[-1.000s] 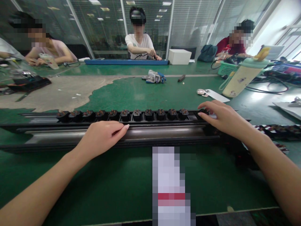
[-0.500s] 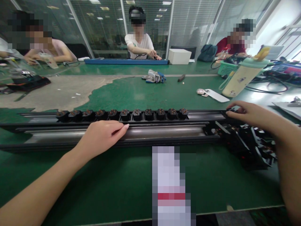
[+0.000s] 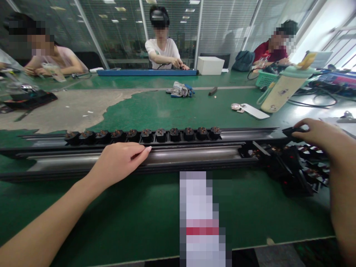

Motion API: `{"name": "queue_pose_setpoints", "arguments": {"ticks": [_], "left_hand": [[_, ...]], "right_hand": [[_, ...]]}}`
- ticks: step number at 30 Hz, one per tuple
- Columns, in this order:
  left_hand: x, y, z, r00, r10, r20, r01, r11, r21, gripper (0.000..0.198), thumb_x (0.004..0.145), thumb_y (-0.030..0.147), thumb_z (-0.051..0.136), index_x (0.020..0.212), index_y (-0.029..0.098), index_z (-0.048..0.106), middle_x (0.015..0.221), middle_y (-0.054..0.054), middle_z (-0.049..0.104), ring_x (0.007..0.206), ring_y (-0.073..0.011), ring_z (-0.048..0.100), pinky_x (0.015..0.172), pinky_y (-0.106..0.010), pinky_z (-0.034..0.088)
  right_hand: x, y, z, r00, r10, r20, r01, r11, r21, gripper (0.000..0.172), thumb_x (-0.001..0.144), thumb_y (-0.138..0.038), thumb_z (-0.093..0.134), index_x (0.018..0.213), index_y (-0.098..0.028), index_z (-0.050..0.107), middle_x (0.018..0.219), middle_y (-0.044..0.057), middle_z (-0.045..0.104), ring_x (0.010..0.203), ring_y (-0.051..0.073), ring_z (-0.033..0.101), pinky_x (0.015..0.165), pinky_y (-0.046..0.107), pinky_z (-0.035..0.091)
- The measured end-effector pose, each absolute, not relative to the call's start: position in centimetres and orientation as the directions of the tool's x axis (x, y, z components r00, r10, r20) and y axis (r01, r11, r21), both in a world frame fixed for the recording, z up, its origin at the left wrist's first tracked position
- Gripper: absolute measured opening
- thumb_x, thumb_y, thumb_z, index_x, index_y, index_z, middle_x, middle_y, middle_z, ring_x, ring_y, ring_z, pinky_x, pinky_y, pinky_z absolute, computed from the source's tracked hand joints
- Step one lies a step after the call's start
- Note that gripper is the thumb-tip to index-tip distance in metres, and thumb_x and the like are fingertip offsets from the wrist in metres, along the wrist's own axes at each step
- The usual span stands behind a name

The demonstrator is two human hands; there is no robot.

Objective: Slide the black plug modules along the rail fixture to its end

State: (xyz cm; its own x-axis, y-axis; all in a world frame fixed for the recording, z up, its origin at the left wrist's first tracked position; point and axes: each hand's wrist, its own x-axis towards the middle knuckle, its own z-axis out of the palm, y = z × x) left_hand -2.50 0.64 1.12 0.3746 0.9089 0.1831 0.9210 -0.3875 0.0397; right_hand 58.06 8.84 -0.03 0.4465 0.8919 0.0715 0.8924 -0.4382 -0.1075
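Note:
A long black metal rail (image 3: 194, 155) lies across the green table in front of me. Several black socket modules (image 3: 144, 135) sit in a row in its far channel. My left hand (image 3: 118, 161) rests flat on the rail's middle, fingers stretched out and together, holding nothing. My right hand (image 3: 317, 135) is at the rail's right end, fingers pinched on a black socket module (image 3: 290, 130). Below that hand lies a heap of loose black socket modules (image 3: 294, 170).
A cream water bottle (image 3: 280, 91), a white phone (image 3: 251, 110), a pair of gloves (image 3: 179, 90) and a white box (image 3: 210, 65) lie further back. A green basket (image 3: 266, 78) and cables are at the right. Three other people sit at the table's far side.
My right hand has moved right from the row's end to the rail's right end and now pinches a socket module. The heap of modules has come into view. My left hand has stayed put.

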Motion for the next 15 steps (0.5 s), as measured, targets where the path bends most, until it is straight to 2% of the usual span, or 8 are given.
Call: {"name": "queue_pose_setpoints", "arguments": {"ticks": [2,5,9,12,15], "left_hand": [[-2.5,0.7,1.1,0.374,0.910,0.181,0.921,-0.387,0.040,0.066,0.107,0.060,0.026,0.074,0.022,0.068,0.083,-0.007,0.077,0.078,-0.0240,0.070,0.069,-0.034,0.041],[-2.6,0.6,1.1,0.370,0.912,0.175,0.922,-0.383,0.047,0.065,0.107,0.060,0.027,0.075,0.022,0.068,0.083,-0.007,0.077,0.079,-0.0243,0.070,0.069,-0.034,0.040],[-2.5,0.5,1.2,0.365,0.914,0.176,0.924,-0.379,0.054,0.062,0.107,0.058,0.028,0.073,0.022,0.066,0.080,-0.006,0.075,0.078,-0.0237,0.069,0.070,-0.034,0.040],[-2.4,0.6,1.2,0.354,0.919,0.170,0.928,-0.368,0.057,0.062,0.107,0.058,0.028,0.073,0.022,0.066,0.081,-0.006,0.075,0.078,-0.0239,0.069,0.070,-0.034,0.039],[-2.4,0.6,1.2,0.355,0.920,0.164,0.928,-0.368,0.056,0.062,0.107,0.058,0.028,0.074,0.022,0.066,0.082,-0.007,0.076,0.077,-0.0241,0.069,0.070,-0.034,0.039]], "right_hand": [[58.3,8.3,0.3,0.481,0.870,0.105,0.876,-0.473,-0.095,0.040,0.088,-0.036,0.063,0.120,-0.014,0.075,0.102,0.024,0.075,0.066,0.021,0.046,0.070,0.044,0.042],[57.1,7.2,1.4,0.495,0.836,0.237,0.869,-0.481,-0.118,0.053,0.091,-0.044,0.063,0.133,-0.012,0.073,0.109,0.027,0.075,0.068,0.020,0.042,0.073,0.045,0.041],[52.7,5.5,3.4,0.457,0.815,0.357,0.886,-0.381,-0.264,0.050,0.091,-0.048,0.063,0.128,-0.015,0.074,0.101,0.018,0.075,0.069,0.018,0.044,0.078,0.046,0.040],[49.5,4.3,4.4,0.392,0.853,0.345,0.896,-0.268,-0.355,0.048,0.091,-0.053,0.064,0.123,-0.020,0.075,0.099,0.015,0.074,0.074,0.019,0.053,0.076,0.044,0.042],[48.4,3.6,4.8,0.196,0.937,0.290,0.905,-0.059,-0.421,0.051,0.088,-0.066,0.065,0.113,-0.023,0.075,0.097,0.012,0.074,0.082,0.022,0.063,0.078,0.043,0.047]]}}
